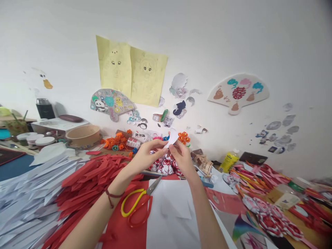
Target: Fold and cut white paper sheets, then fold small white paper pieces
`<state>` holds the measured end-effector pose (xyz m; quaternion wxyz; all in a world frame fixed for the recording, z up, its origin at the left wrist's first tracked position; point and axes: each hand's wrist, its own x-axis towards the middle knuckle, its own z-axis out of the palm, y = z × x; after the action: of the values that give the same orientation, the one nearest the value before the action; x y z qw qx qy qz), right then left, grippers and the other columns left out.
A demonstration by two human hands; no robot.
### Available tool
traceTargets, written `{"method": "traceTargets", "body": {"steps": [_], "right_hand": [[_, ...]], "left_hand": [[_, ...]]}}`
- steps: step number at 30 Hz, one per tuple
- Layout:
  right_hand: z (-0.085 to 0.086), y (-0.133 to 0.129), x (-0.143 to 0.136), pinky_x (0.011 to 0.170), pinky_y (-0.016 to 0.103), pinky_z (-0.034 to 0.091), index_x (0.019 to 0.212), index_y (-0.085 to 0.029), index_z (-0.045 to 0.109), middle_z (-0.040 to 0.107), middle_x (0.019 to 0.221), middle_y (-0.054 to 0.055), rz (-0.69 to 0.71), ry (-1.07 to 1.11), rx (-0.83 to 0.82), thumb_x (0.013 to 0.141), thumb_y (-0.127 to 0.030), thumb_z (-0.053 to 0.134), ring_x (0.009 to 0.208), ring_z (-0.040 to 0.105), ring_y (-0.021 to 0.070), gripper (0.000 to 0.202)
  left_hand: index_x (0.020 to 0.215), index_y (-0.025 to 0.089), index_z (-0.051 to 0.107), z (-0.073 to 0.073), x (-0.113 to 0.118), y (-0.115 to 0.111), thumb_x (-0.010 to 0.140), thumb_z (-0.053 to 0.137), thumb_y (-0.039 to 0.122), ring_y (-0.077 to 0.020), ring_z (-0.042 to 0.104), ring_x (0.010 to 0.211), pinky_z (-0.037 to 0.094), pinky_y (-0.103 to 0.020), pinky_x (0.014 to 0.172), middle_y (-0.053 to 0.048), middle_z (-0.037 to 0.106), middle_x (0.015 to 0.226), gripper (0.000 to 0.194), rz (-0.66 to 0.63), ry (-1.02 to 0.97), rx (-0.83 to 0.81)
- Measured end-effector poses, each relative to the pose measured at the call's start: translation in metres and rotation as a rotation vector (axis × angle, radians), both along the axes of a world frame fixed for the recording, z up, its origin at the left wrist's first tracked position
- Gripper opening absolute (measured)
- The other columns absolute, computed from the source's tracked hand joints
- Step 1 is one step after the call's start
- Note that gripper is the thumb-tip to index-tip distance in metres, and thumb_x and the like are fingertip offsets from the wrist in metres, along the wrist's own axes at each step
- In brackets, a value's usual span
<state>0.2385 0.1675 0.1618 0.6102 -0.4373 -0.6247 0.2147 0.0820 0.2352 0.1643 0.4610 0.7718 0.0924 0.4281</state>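
Note:
A small piece of white paper [173, 137] is pinched between my two hands, held up in front of the wall. My left hand [150, 155] grips its left side with thumb and fingers. On its right side, my right hand [181, 155] closes round it. Below them, scissors [147, 193] with one yellow and one red handle loop lie partly open across red paper [121, 228] and a white sheet [171, 214]. Red-and-white folded flowers [166, 167] sit just behind and below the hands.
Heaps of white strips [31, 200] and red strips [88, 176] cover the left side. A round tan container [83, 136] and lidded jars [44, 141] stand behind. To the right are a yellow bottle [229, 160], flowers [275, 218] and coloured strips.

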Motion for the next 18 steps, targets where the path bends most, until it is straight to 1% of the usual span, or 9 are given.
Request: {"method": "traceTargets", "body": {"steps": [4,6,8,11,13,15,18], "right_hand": [[-0.002,0.001,-0.005,0.055,0.024,0.042,0.123,-0.020,0.062,0.059,0.074,0.000,-0.016,-0.020,0.001,0.090,-0.050,0.057,0.061,0.053,0.0136,0.045],[-0.003,0.001,-0.006,0.054,0.024,0.041,0.120,-0.019,0.063,0.057,0.070,-0.001,-0.025,-0.035,0.007,0.090,-0.051,0.057,0.059,0.052,0.0135,0.045],[-0.002,0.001,-0.006,0.053,0.024,0.041,0.118,-0.018,0.063,0.057,0.070,-0.001,-0.025,-0.042,0.018,0.090,-0.053,0.056,0.059,0.052,0.0134,0.045],[0.001,-0.001,-0.006,0.053,0.024,0.041,0.113,-0.018,0.064,0.058,0.072,-0.001,-0.024,-0.051,0.026,0.091,-0.054,0.053,0.059,0.052,0.0127,0.043],[0.002,-0.002,-0.006,0.051,0.023,0.040,0.106,-0.019,0.064,0.057,0.070,-0.002,-0.044,-0.059,0.028,0.092,-0.055,0.051,0.057,0.051,0.0122,0.041],[0.003,-0.003,-0.005,0.050,0.023,0.039,0.094,-0.019,0.063,0.056,0.066,-0.002,-0.076,-0.063,0.040,0.092,-0.056,0.050,0.056,0.050,0.0120,0.040],[0.004,-0.004,-0.003,0.051,0.023,0.039,0.075,-0.020,0.056,0.054,0.061,-0.003,-0.117,-0.074,0.066,0.092,-0.058,0.049,0.055,0.051,0.0121,0.042]], "left_hand": [[0.112,0.015,0.068,0.000,-0.007,0.003,0.091,0.060,0.039,-0.0189,0.066,0.093,0.054,-0.032,0.083,-0.009,0.070,0.107,0.033,-0.052,0.012,0.022],[0.113,0.014,0.068,0.001,-0.009,0.003,0.091,0.059,0.039,-0.0184,0.065,0.091,0.054,-0.031,0.081,-0.010,0.070,0.106,0.034,-0.053,0.023,0.042],[0.112,0.014,0.069,0.003,-0.010,0.002,0.092,0.057,0.040,-0.0175,0.065,0.087,0.054,-0.031,0.079,-0.010,0.071,0.103,0.035,-0.010,0.040,0.074],[0.111,0.014,0.070,0.006,-0.012,-0.003,0.092,0.056,0.040,-0.0175,0.066,0.085,0.053,-0.030,0.077,-0.009,0.072,0.098,0.035,0.088,0.083,0.140],[0.113,0.015,0.069,0.008,-0.013,-0.006,0.089,0.062,0.039,-0.0191,0.067,0.091,0.054,-0.031,0.080,-0.009,0.073,0.102,0.035,0.125,0.119,0.192],[0.116,0.017,0.069,0.009,-0.013,-0.009,0.085,0.066,0.039,-0.0204,0.068,0.097,0.053,-0.032,0.085,-0.009,0.073,0.107,0.038,0.149,0.148,0.225],[0.118,0.017,0.068,0.009,-0.013,-0.010,0.085,0.067,0.041,-0.0200,0.070,0.091,0.055,-0.031,0.081,-0.008,0.074,0.106,0.041,0.163,0.161,0.214]]}}
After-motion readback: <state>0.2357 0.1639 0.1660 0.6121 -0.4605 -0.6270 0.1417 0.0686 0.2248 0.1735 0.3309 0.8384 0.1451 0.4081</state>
